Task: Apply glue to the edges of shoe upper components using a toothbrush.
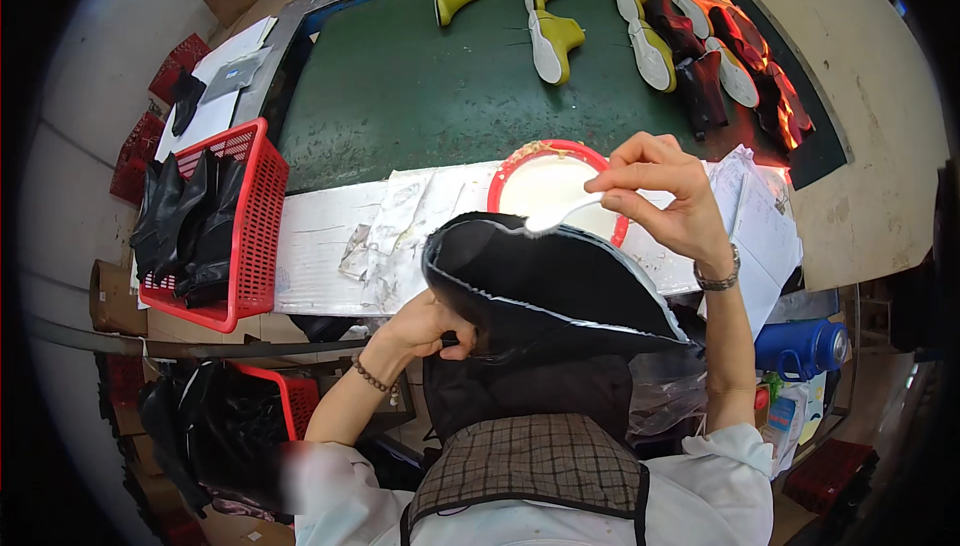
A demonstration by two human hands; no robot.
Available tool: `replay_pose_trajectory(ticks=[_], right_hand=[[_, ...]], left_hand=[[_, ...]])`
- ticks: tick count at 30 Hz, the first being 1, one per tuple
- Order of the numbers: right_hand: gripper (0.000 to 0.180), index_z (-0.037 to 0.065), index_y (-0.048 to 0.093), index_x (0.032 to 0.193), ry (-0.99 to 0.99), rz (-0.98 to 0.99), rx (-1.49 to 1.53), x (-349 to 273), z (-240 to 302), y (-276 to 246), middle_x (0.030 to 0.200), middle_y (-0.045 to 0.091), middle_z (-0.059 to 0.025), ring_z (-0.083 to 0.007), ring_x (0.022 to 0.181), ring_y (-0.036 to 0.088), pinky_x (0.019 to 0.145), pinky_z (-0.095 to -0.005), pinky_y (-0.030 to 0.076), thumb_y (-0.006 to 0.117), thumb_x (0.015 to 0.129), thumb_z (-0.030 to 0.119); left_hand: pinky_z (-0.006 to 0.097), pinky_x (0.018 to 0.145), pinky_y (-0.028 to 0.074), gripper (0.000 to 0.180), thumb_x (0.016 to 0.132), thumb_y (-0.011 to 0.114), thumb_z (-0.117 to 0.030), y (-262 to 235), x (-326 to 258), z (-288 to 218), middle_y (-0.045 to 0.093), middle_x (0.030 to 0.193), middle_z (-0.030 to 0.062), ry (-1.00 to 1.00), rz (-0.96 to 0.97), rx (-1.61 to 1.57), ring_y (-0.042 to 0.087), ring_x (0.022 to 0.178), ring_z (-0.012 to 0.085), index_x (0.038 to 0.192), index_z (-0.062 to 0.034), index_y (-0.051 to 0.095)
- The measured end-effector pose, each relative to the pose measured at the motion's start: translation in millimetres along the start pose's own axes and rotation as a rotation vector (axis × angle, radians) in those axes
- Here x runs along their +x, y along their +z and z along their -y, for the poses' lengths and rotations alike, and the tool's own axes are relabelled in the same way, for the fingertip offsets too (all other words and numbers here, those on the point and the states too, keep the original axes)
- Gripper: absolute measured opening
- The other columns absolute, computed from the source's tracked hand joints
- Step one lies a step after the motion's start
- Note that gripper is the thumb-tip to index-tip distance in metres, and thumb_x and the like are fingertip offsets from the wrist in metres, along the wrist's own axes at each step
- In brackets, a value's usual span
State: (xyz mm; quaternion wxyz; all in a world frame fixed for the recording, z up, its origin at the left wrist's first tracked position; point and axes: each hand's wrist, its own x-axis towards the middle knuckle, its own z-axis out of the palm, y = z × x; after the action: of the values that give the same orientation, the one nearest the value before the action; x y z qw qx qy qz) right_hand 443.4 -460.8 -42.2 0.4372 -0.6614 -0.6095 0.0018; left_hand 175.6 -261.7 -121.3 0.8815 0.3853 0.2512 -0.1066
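Fingers [622,182] of right hand [672,201] tight around white brush [550,219]; left hand [430,326], fingers curled, in grip on black boot upper [570,286]

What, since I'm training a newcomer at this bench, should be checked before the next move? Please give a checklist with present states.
1. Black piece supported: ok; the left hand has its grip at the lower left.
2. White brush secure: ok; the right hand pinches it between thumb and fingers.
3. Brush head at the work: ok; it is at the piece's upper edge, though firm contact is unclear.
4. Red-rimmed bowl supplied: ok; white contents show just beyond the piece.
5. White line along the edges complete: cannot tell; parts are hidden.
6. White bench covering clean: not ok; residue lies left of the bowl.
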Motion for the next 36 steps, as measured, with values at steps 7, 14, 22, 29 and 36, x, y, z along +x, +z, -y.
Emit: replay_pose_trajectory(ticks=[7, 14, 22, 29, 36], right_hand=[[0.018, 0.013, 0.082, 0.097, -0.05, 0.136, -0.022, 15, 7, 5, 0.084, 0.065, 0.0019, -0.0127, 0.083, 0.057, 0.081, -0.0315, 0.036, 0.085, 0.079, 0.015], [0.021, 0.014, 0.082, 0.097, -0.212, 0.061, 0.02, 22, -1, 16, 0.086, 0.064, 0.0029, -0.0121, 0.083, 0.056, 0.082, -0.0296, 0.035, 0.086, 0.077, 0.018], [0.019, 0.004, 0.078, 0.108, 0.199, -0.274, 0.254, -27, -76, 21, 0.087, 0.063, 0.0026, -0.0088, 0.082, 0.056, 0.073, -0.0249, 0.041, 0.075, 0.09, 0.009], [0.027, -0.003, 0.065, 0.123, 0.749, -0.774, 0.539, -122, -187, 60, 0.081, 0.058, 0.0015, -0.0022, 0.057, 0.047, 0.049, -0.0194, 0.036, 0.055, 0.107, 0.018], [0.024, -0.001, 0.064, 0.122, 0.762, -0.942, 0.556, -113, -172, 77, 0.082, 0.058, 0.0016, -0.0014, 0.055, 0.045, 0.046, -0.0193, 0.036, 0.055, 0.106, 0.015]], left_hand=[[0.028, 0.036, 0.032, 0.034, 0.068, 0.056, 0.02, 26, -1, -4, 0.059, 0.071, 0.014, -0.228, 0.101, 0.239, 0.05, 0.047, 0.019, 0.098, 0.0063, 0.063], [0.029, 0.034, 0.03, 0.028, 0.063, 0.056, 0.02, 22, -5, -13, 0.057, 0.066, 0.015, -0.229, 0.119, 0.179, 0.047, 0.043, 0.0193, 0.088, 0.008, 0.062], [0.028, 0.032, 0.029, 0.03, 0.063, 0.05, 0.011, -40, 4, -3, 0.068, 0.079, 0.0303, 0.043, 0.047, -0.052, 0.054, 0.042, 0.0249, 0.087, 0.0169, 0.067], [0.023, 0.041, 0.042, 0.063, 0.072, 0.049, 0.003, 33, 68, -111, 0.062, 0.129, 0.0338, 0.184, 0.148, -0.081, 0.067, 0.063, 0.0224, 0.133, 0.0181, 0.052], [0.036, 0.065, 0.066, 0.027, 0.078, 0.059, 0.011, 62, 208, -213, 0.062, 0.09, 0.0121, 0.518, -0.204, 0.276, 0.07, 0.072, 0.0261, 0.105, 0.0064, 0.061]])
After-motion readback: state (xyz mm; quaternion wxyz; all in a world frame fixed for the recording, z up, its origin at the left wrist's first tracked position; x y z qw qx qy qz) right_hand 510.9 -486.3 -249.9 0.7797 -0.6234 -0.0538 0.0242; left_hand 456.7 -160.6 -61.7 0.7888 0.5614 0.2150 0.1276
